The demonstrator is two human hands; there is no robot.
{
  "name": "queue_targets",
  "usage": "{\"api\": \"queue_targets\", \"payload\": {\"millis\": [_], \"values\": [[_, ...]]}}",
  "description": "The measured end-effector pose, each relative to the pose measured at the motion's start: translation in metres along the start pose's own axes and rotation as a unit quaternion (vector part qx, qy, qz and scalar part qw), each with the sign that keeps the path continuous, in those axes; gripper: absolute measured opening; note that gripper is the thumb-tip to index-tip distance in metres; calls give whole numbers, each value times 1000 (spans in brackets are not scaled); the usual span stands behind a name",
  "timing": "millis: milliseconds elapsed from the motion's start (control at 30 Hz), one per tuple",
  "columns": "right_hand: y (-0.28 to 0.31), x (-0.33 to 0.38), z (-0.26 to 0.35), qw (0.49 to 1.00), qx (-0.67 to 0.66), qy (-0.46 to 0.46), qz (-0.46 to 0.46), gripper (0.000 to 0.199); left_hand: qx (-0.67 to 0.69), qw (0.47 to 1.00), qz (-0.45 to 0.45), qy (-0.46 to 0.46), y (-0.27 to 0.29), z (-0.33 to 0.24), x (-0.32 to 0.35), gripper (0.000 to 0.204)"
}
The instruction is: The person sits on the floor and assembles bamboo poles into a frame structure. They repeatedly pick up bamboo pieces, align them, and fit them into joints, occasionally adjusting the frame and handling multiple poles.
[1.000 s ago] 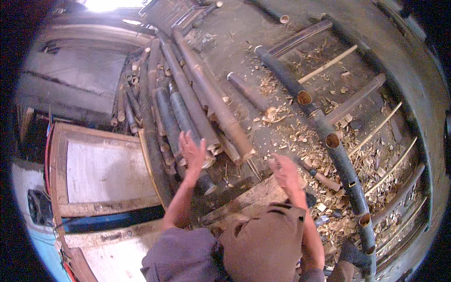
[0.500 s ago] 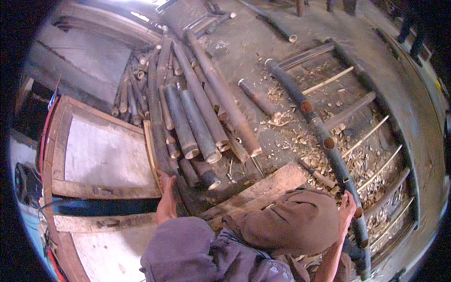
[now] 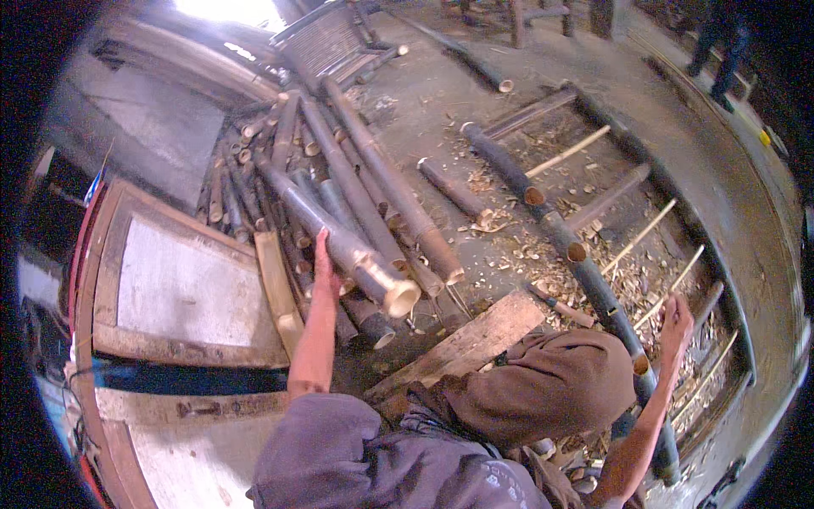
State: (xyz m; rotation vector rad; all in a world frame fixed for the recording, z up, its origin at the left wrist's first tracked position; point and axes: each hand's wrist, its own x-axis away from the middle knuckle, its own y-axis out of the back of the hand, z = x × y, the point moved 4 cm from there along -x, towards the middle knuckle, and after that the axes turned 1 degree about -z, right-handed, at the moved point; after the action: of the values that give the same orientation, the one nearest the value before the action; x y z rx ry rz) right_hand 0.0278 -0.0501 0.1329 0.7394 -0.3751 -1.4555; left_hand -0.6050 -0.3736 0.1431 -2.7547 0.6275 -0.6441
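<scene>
My left hand (image 3: 325, 261) grips a thick grey-brown bamboo pole (image 3: 339, 242) from its left side. That pole is raised at a slant over a stack of bamboo poles (image 3: 360, 191), its pale cut end toward me. On the right, my right hand (image 3: 676, 322) is in the air over a ladder-like bamboo frame (image 3: 596, 280), fingers curled in with nothing visible in them. The frame's near rail has several cut round holes, and thin pale sticks and thicker bamboo pieces lie across between its rails.
A knife with a wooden handle (image 3: 572, 314) lies beside a wooden plank (image 3: 475, 339) before my knee. Wood shavings (image 3: 623, 280) cover the floor. Framed white panels (image 3: 195, 280) lie at left. A short bamboo piece (image 3: 454, 191) rests beyond. A person's legs (image 3: 721, 59) show far right.
My left hand has taken hold of a bamboo pole and lifted it above the stack. My right hand has come off the frame's near rail and moved up and to the right.
</scene>
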Motion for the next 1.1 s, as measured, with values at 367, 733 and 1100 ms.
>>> {"api": "queue_targets", "payload": {"millis": [367,733,1100], "values": [[-40,-23,228,912,50,361,188,60,240,912,289,165,-223,177,62,47],[21,42,140,894,291,254,226,74,154,974,147,81,-84,128,-9,85],[114,130,-22,906,405,53,108,96,-23,982,188,23,-95,179,-70,71]]}}
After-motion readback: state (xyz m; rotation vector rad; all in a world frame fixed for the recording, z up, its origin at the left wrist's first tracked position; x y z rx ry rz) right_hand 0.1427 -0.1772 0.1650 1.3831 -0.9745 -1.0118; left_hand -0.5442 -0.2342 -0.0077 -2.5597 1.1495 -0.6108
